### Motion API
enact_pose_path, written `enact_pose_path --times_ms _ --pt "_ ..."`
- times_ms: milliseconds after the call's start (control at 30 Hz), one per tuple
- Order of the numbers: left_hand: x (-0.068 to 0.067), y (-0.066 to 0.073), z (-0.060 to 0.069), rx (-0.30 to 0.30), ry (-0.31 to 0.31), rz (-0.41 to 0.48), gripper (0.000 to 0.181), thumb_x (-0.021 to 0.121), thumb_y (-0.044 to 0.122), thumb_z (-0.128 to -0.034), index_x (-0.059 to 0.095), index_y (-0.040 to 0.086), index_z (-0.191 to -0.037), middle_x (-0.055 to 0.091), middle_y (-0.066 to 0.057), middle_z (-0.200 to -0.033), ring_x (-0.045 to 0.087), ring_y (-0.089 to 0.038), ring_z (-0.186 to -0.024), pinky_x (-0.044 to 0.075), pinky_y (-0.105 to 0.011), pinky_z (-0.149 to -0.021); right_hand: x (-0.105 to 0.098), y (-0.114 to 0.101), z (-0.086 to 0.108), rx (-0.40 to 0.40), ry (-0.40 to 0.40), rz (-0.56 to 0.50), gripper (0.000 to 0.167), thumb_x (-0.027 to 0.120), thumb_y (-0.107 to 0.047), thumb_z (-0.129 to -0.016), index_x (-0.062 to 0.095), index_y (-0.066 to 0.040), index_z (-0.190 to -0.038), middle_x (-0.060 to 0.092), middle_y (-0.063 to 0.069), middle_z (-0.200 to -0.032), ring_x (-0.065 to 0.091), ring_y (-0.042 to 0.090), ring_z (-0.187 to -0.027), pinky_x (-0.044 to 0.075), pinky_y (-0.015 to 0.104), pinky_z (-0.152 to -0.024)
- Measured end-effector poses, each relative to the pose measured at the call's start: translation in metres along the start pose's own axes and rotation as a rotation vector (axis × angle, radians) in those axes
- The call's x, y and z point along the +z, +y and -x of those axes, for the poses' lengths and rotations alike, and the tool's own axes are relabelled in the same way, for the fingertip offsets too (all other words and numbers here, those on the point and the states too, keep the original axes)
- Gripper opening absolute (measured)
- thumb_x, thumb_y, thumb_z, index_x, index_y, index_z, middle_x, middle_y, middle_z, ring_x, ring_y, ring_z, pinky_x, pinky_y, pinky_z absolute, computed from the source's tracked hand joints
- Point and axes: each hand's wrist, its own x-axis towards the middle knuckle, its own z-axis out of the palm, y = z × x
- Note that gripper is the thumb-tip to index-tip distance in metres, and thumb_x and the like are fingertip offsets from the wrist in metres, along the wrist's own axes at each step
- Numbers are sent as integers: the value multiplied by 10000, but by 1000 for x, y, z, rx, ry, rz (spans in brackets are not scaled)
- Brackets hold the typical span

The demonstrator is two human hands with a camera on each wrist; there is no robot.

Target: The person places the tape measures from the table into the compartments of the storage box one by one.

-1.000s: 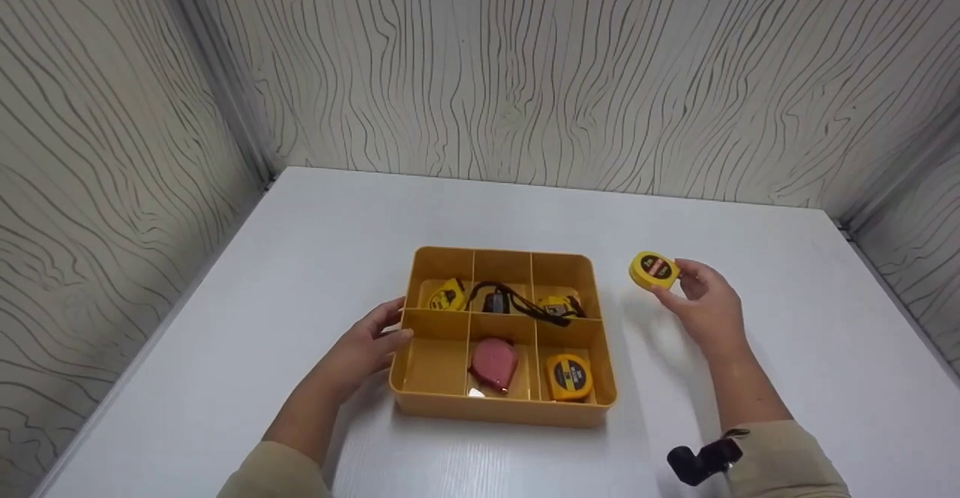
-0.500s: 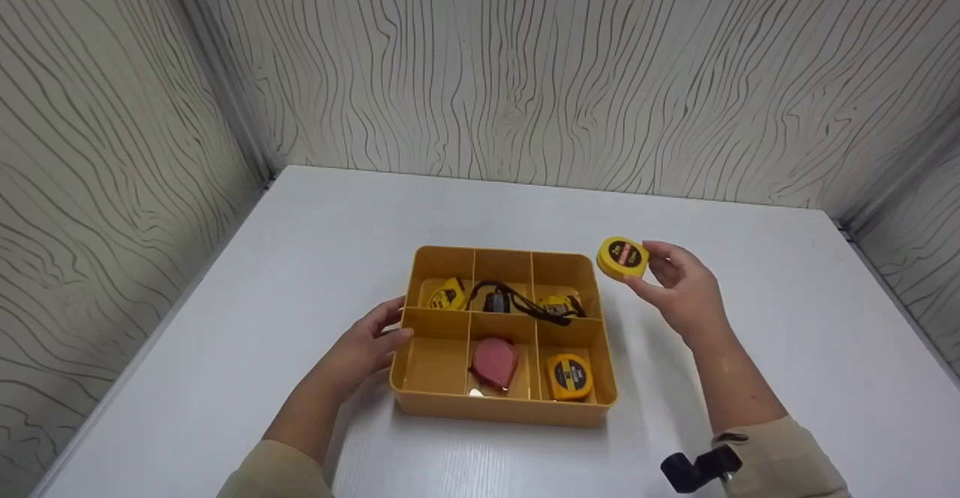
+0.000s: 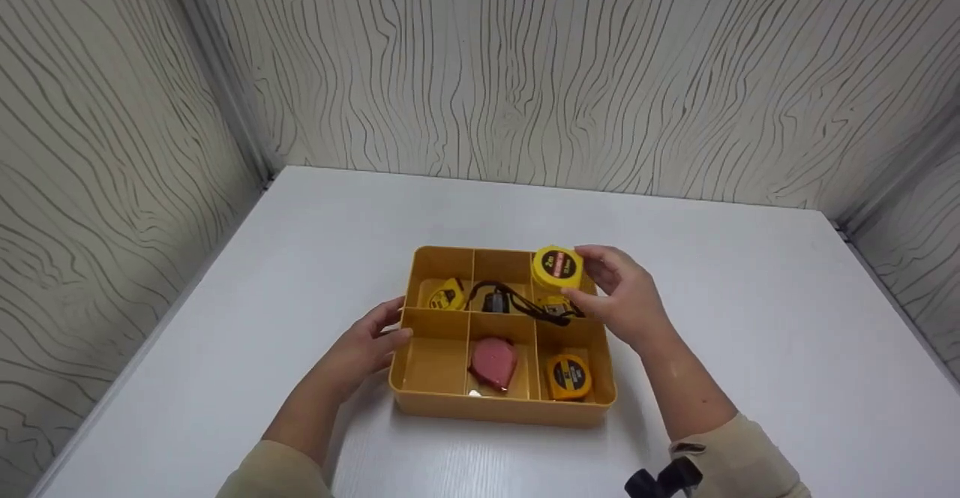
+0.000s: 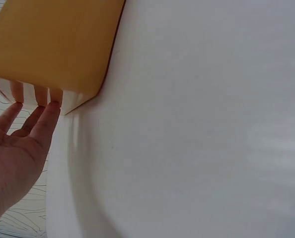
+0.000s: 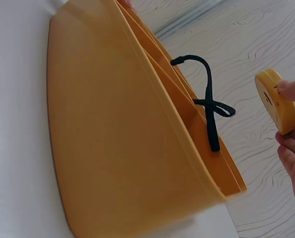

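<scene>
My right hand [image 3: 628,297] pinches a yellow tape measure [image 3: 558,266] with a dark label, between thumb and fingers. It hangs above the back right compartment of an orange-yellow divided box [image 3: 495,409]. In the right wrist view the held tape measure [image 5: 279,101] is apart from the box rim. My left hand [image 3: 361,352] touches the box's left wall, and its fingertips [image 4: 52,106] press the side in the left wrist view. Below the held one, a yellow tape measure [image 3: 555,307] lies partly hidden in the back right compartment.
Other compartments hold a yellow tape measure [image 3: 448,295], a dark object [image 3: 496,302] with a black strap [image 3: 529,307] over the dividers, a pink rounded teardrop-shaped object [image 3: 494,363] and an orange tape measure [image 3: 569,376]. The box stands on a white table [image 3: 345,213] before patterned panels.
My right hand has carried the tape measure leftward, from beside the box to above its back right compartment. The left hand and the box have stayed in place.
</scene>
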Motion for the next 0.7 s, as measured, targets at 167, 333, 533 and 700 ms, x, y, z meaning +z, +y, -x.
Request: enact_pose_path --times_ms 167,333,533,700 --pt "0 1 2 1 3 -6 615 635 333 -845 362 277 -1394 365 -19 -1415 376 -261 -1284 417 -459 -958 20 -11 0 -38 -33 -53 604 777 -264 -726 513 -71 -1234 514 56 -1230 493 170 -1186 395 244 -968" --pt "1 2 2 -11 11 -18 614 634 340 -844 363 288 -1392 369 -15 -1415 382 -266 -1280 417 -462 -956 36 -21 1 -47 -48 -83 593 787 -285 -710 534 -111 -1217 522 26 -1211 513 141 -1157 404 244 -961" --pt "1 2 1 -18 16 -11 615 643 337 -839 369 291 -1387 377 -12 -1408 376 -256 -1284 420 -455 -956 55 -30 3 -53 -60 -88 600 799 -271 -695 547 -106 -1215 517 13 -1225 503 144 -1169 410 248 -956" --pt "1 2 1 -19 20 -12 610 645 330 -839 373 295 -1384 376 -18 -1410 377 -257 -1283 423 -452 -953 71 -35 5 -45 -104 -93 590 801 -297 -688 554 -141 -1201 522 3 -1200 516 151 -1158 432 304 -941"
